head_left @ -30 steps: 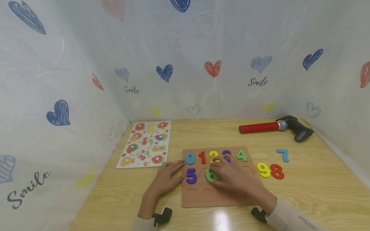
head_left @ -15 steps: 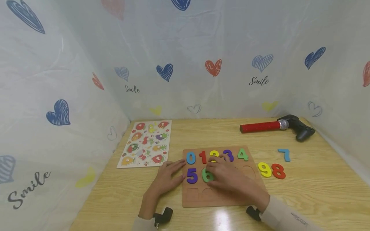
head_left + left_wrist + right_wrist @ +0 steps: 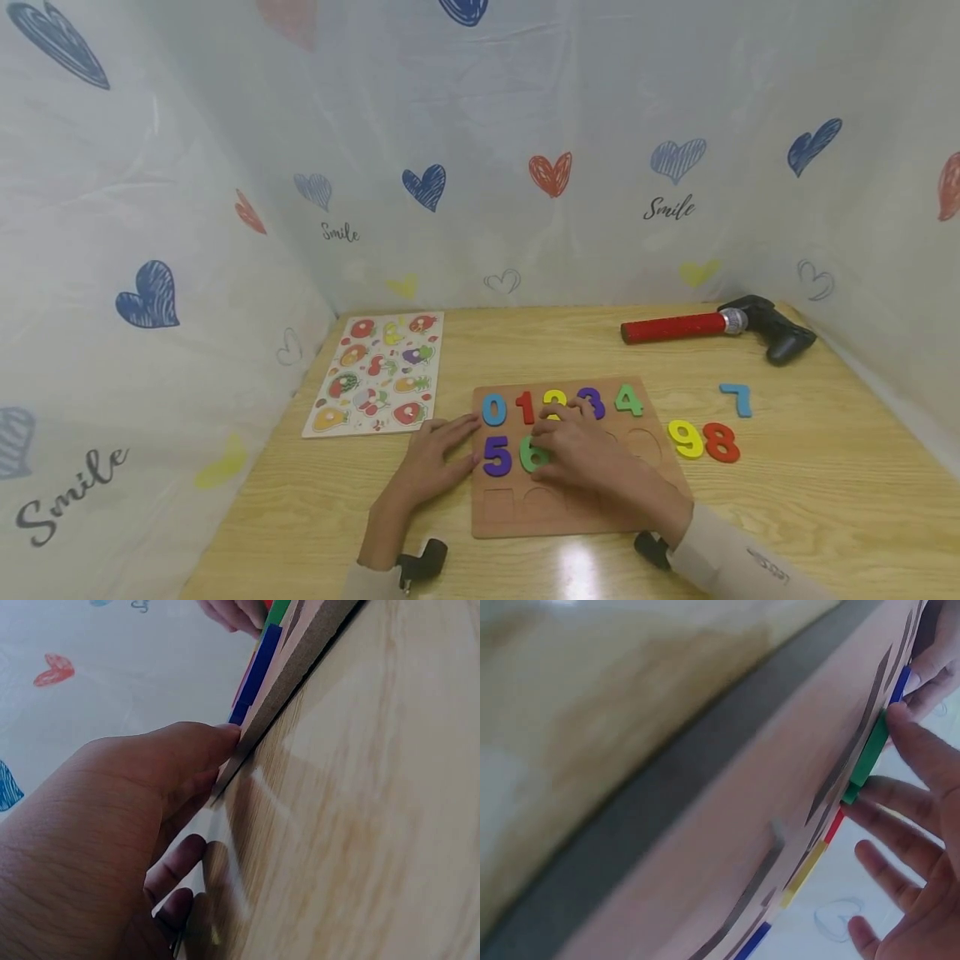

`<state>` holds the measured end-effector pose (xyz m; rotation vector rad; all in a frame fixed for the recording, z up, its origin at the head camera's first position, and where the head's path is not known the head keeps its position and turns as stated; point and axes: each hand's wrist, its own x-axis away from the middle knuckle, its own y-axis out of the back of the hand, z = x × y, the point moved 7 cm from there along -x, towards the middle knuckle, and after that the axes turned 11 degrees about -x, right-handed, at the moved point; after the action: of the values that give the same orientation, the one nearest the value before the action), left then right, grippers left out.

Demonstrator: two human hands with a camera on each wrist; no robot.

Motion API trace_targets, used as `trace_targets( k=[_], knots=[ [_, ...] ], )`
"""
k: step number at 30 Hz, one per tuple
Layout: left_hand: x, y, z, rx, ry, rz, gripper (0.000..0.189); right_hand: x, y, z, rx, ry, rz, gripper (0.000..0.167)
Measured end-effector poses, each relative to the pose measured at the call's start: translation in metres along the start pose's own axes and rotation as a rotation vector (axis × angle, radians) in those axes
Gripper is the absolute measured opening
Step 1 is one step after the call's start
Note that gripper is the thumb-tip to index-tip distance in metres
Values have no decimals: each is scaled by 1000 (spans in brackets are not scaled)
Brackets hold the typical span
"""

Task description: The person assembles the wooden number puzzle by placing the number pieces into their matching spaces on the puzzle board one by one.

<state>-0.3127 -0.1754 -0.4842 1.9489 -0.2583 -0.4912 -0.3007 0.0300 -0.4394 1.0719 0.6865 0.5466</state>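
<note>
My right hand (image 3: 576,450) is over the brown number board (image 3: 600,521). It pinches the green number 6 (image 3: 529,455) between thumb and fingers, and the other fingers spread apart in the right wrist view. The 6 sits in the second row, right of the purple 5 (image 3: 497,457); whether it lies fully in its recess I cannot tell. My left hand (image 3: 429,467) touches the board's left edge with thumb and fingertips. Along the top row are the blue 0 (image 3: 494,410), red 1 (image 3: 525,407), yellow 2 (image 3: 553,402), purple 3 (image 3: 592,403) and green 4 (image 3: 628,400). My right hand partly covers the 2.
Right of the board lie a yellow 9 (image 3: 686,439), a red 8 (image 3: 722,442) and a blue 7 (image 3: 737,399). A red-handled hammer with a black head (image 3: 675,327) lies at the back right. A fruit puzzle board (image 3: 375,375) is at the left.
My right hand has shifted left with the green 6, bringing it closer to the purple 5. My left hand stays at the board's edge.
</note>
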Motion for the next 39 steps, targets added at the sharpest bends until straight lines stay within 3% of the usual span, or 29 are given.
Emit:
trace_targets(
  k=[9,13,20,25,33,39],
  knots=[
    [0,0,-2,-9,-6,-12,51,1,-4,-5,27,-45,-18,41],
    [-1,-1,-4,-7,-12,-16,51,8,-2,-11,-36,-90,-4,46],
    [-1,3,-7,-11,-13,-46,50,27,19,-23,-111,-34,-85,34],
    [0,4,-5,-2,-17,-38,51,41,30,-41,-122,-84,-74,35],
    [-2,1,-1,6,-21,-27,52,61,49,-69,-14,-110,-125,33],
    [-1,1,-2,6,-20,-27,52,81,59,-92,3,-140,-146,39]
  ],
)
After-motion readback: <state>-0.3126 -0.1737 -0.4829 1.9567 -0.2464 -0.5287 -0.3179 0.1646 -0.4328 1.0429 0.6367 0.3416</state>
